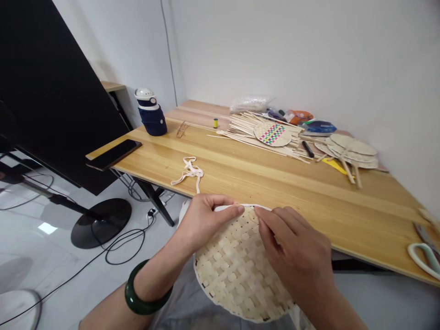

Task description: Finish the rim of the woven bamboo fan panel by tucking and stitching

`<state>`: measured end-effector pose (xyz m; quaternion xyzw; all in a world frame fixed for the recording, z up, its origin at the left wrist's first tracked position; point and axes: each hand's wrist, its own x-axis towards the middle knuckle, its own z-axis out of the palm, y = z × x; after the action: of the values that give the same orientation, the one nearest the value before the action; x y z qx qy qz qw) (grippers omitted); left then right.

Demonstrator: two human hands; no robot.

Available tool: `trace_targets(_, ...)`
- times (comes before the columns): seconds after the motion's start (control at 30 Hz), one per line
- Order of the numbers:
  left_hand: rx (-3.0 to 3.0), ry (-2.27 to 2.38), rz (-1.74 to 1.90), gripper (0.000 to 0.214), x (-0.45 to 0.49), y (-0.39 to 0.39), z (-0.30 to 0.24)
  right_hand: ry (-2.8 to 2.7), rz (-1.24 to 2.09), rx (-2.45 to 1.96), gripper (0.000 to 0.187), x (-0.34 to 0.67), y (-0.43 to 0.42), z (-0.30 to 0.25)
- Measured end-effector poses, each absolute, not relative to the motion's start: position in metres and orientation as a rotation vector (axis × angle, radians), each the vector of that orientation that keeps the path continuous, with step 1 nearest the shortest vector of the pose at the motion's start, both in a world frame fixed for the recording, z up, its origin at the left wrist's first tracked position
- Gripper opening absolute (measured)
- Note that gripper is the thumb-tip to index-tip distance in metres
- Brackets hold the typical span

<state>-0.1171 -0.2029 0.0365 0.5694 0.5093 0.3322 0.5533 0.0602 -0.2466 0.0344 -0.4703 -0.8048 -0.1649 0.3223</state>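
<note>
A round woven fan (240,270) of pale flat strips is held at the table's near edge, above my lap. White binding tape (192,172) runs along its rim, with a loose tail lying crumpled on the table. My left hand (206,217) is closed on the upper rim, thumb on the front face, pinching fan and tape. My right hand (295,243) pinches the rim just to the right, fingers curled. Whether a needle sits between those fingertips is too small to tell. The right hand covers the fan's right side.
A dark phone (114,154) and a blue bottle (151,117) stand at the left. Along the wall lie loose strips (240,130), a colour-patterned woven disc (273,133), a yellow thread spool (215,123) and several handled fans (354,151). Scissors (424,256) lie at right; cables (127,245) cross the floor.
</note>
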Motion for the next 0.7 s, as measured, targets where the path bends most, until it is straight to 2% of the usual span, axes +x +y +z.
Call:
trace_targets(0.23,1.318,1.208,0.795,0.023,-0.117,-0.202,0.033,-2.112,-0.367,-1.206,0.015,0.063,-0.247,0.035)
trace_targets(0.47,1.438,1.269,0.888,0.02,-0.111,-0.208,0.039,-2.176,-0.518,-1.26,0.016,0.057,-0.25,0.042)
trace_targets(0.7,1.567,1.334,1.05,0.011,-0.102,-0.219,0.043,-2.15,-0.561,-1.378,0.026,0.046,-0.251,0.043)
